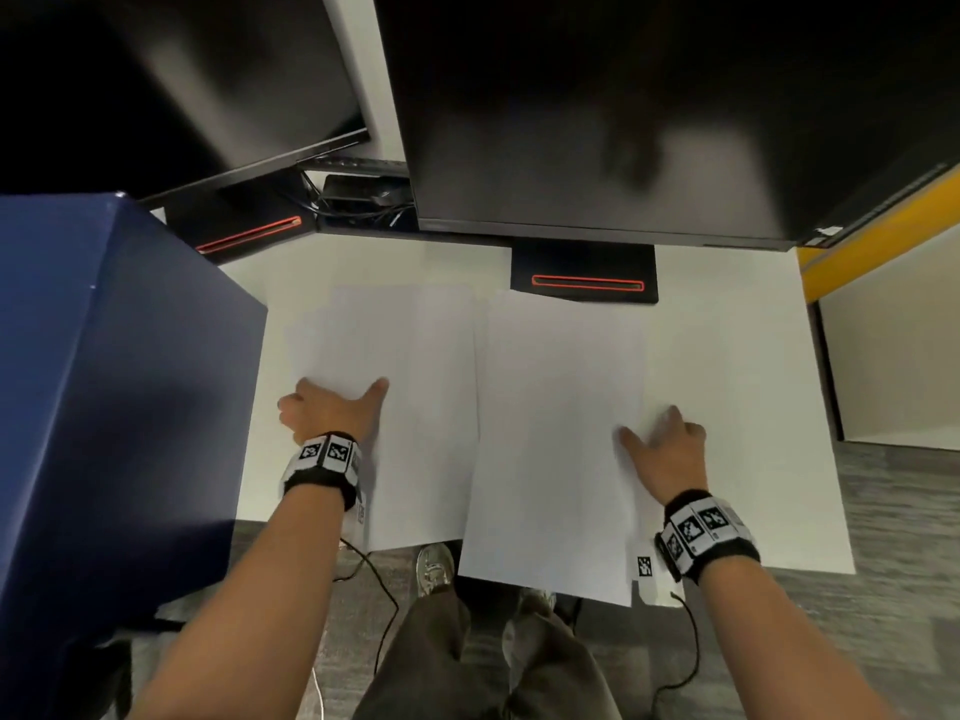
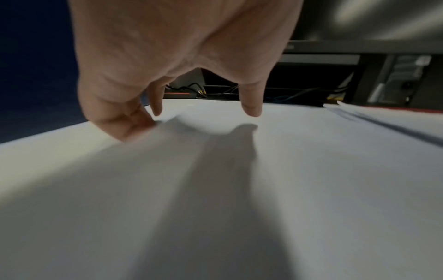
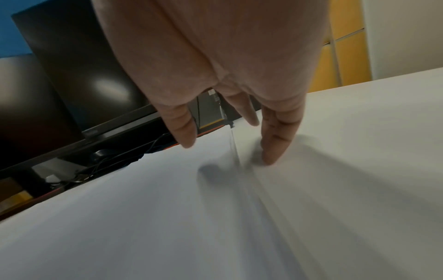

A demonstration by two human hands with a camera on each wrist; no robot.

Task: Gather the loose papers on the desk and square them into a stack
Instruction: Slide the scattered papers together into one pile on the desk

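I count two white paper groups on the desk, side by side and both overhanging its front edge. The left paper lies toward the desk's left edge; the right paper shows a second sheet's edge along its right side. My left hand rests on the left paper near that paper's left edge, fingers down, thumb spread. My right hand presses with straight fingertips at the right paper's right edge. Two dark monitors stand along the back edge.
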